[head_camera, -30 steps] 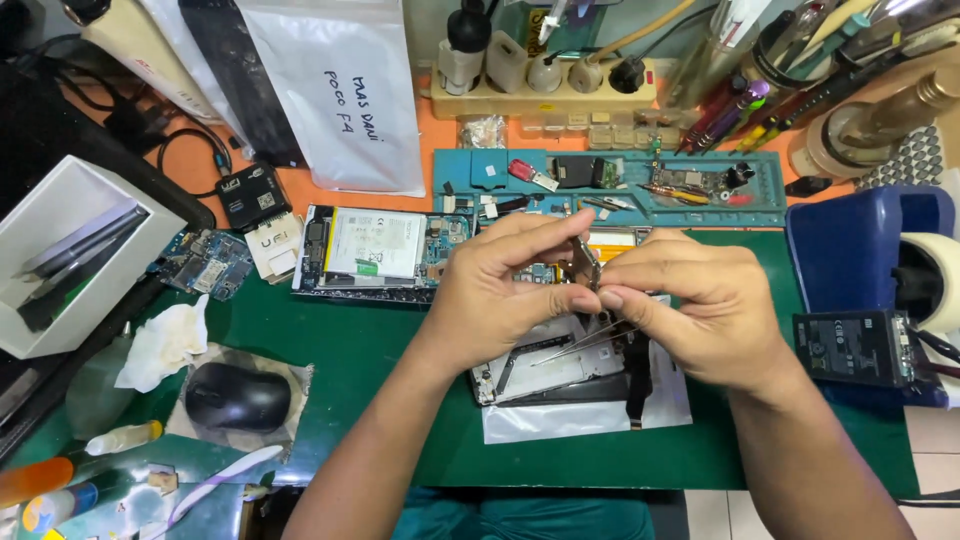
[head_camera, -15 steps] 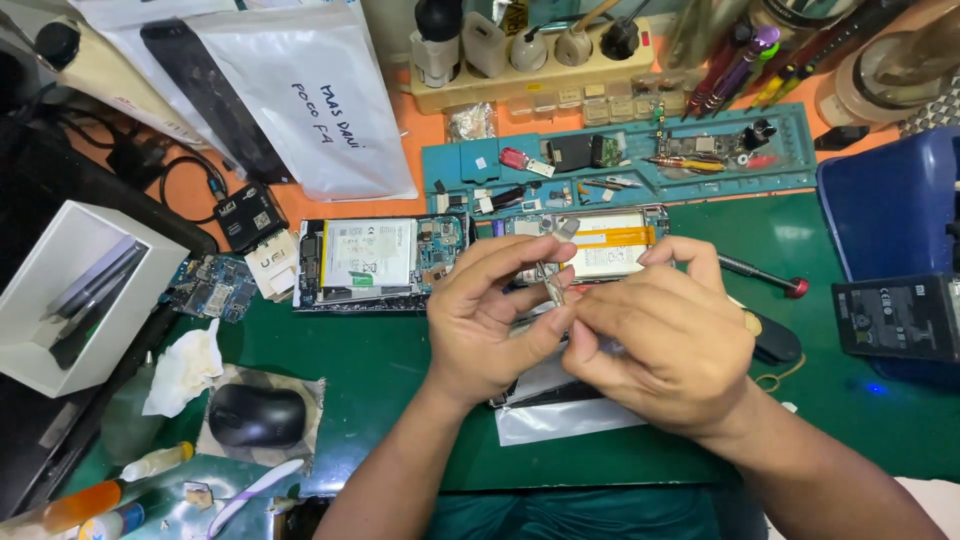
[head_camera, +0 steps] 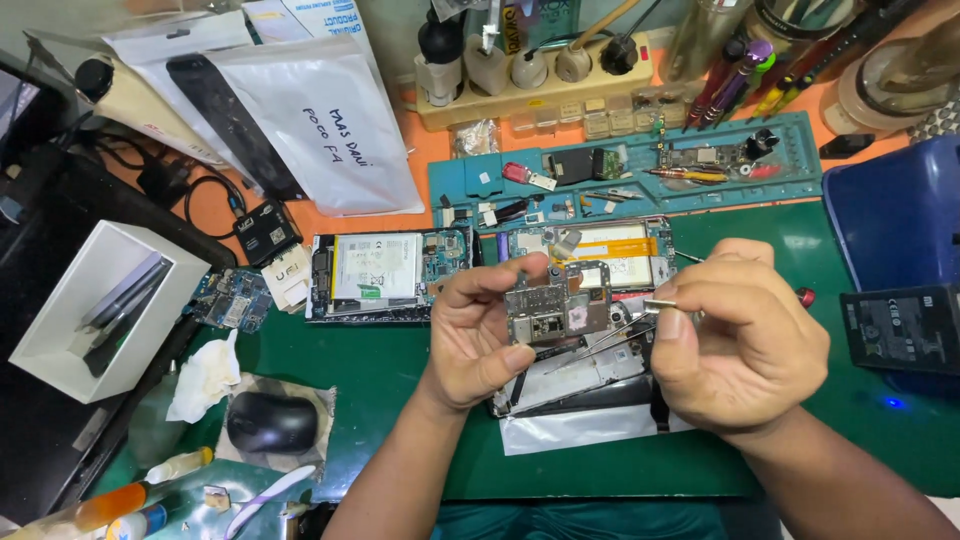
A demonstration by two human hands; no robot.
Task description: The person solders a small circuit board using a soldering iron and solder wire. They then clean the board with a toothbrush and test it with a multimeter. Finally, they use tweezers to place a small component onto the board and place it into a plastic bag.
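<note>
So the left hand (head_camera: 478, 335) is pinching a small phone circuit board (head_camera: 557, 305) by its left edge, thumb underneath and fingers curled over the top, holding it up above the middle of the tabletop (head_camera: 380, 370). The right hand (head_camera: 740, 345) is closed around a pair of metal tweezers (head_camera: 610, 335), tips angled down-left and sitting right at the lower edge of the board. Directly under both hands there's an opened phone frame (head_camera: 575, 375) lying on a silvery bag (head_camera: 560, 430). Just behind the board are two more gutted phones side by side, one with a white battery (head_camera: 375, 268) and one with an orange flex cable (head_camera: 605, 250). Further back toward the far edge sits a teal parts tray (head_camera: 620, 175) full of screws and bits. Off to the near left corner there's a black mouse (head_camera: 270, 422) and a crumpled tissue (head_camera: 205, 378), and a blue box (head_camera: 885, 215) sits at the right edge.
</note>
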